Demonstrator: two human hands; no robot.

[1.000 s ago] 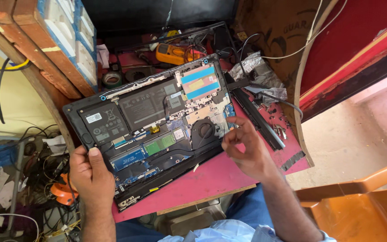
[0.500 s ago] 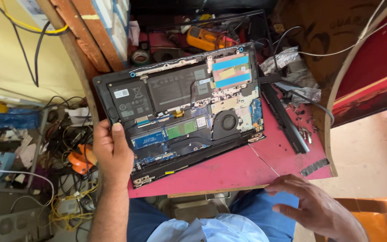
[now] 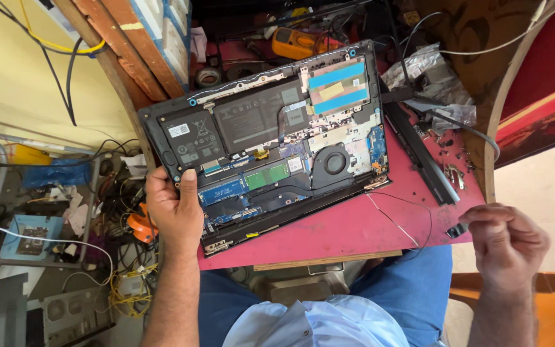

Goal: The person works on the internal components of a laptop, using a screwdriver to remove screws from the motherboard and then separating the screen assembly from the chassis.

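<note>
An opened laptop lies bottom-up on a red work table, its battery, fan and circuit boards exposed. My left hand grips the laptop's near left corner, thumb on top by the black battery. My right hand hovers off the table's right corner, away from the laptop, with fingers curled inward; whether it holds anything small is hidden. A thin loose wire runs from the laptop's right corner across the table.
A long black strip and several small screws lie right of the laptop. An orange multimeter, tape rolls and clear plastic bags sit behind it. Cables, boards and an orange tool clutter the floor at left. Wooden shelf rails stand at upper left.
My right hand left the laptop's right edge, dropped below the table, and now sits raised beside the table's right corner. The view shifted. My left hand kept its grip.
</note>
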